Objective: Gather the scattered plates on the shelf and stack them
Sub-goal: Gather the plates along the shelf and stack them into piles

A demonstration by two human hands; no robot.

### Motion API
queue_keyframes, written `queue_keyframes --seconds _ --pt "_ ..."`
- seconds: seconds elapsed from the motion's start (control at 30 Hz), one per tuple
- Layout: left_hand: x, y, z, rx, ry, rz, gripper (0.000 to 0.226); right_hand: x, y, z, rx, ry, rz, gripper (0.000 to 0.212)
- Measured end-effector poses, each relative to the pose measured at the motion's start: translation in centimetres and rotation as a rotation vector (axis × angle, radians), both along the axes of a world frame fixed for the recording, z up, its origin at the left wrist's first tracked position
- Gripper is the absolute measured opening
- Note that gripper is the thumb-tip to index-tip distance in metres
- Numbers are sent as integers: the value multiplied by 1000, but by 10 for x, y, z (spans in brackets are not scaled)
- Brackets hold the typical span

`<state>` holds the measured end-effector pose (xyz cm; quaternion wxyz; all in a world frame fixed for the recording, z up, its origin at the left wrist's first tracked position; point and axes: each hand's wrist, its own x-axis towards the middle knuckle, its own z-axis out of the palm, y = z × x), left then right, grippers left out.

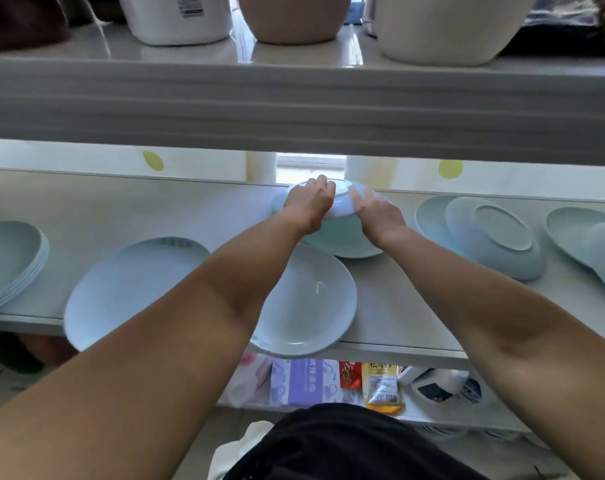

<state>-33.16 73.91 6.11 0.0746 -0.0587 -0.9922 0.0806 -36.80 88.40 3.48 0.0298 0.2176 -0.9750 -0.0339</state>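
Pale blue plates lie scattered along the white shelf (398, 306). At the back middle an upside-down plate (342, 202) leans on a teal plate (342, 242). My left hand (309, 199) grips its left rim and my right hand (377, 213) holds its right rim. In front sit an upright plate (304, 303) and a big plate (128, 282), both overhanging the front edge. A stack of several plates (10, 261) stands at the far left. To the right an overturned plate (498, 233) rests on another, with more plates (588, 244) at the far right.
The upper shelf (294, 109) hangs low over the plates and carries a pink tub (294, 15) and white tubs (446, 26). Packets (380, 386) and bags lie on the shelf below. A dotted curtain hangs behind.
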Motion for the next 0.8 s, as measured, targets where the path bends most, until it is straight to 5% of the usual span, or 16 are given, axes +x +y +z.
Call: queue_keyframes --seconds 0.4,0.5,0.6,0.8 --pt "18 -48 32 12 199 103 39 5 -44 41 -258 287 -36 33" --pt "27 -74 50 43 215 238 34 1 -60 51 -408 224 -113 26" --pt "31 -112 53 253 196 394 32 -3 -76 57 -589 2 -252 38" --pt "49 -190 81 1104 -77 534 28 7 -122 63 -1030 -340 -288 35"
